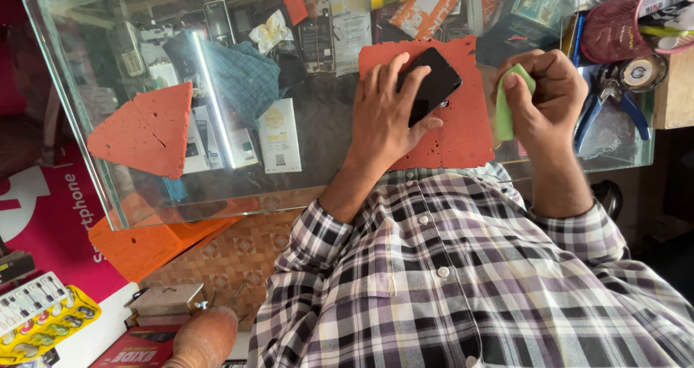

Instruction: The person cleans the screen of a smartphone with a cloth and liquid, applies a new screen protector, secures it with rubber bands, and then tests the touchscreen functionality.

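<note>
Bright daylight, white glare streak on the glass counter (210, 93), sharp centre, wide-angle bending at edges

A glass counter (87, 151) fills the view. On its left lies a triangular red foam piece (148, 129), and a blue checked cloth (242, 79) shows just right of it. At the far right stands a pink mesh basket (614, 32), with blue-handled pliers (607, 104) just near of it.
</note>
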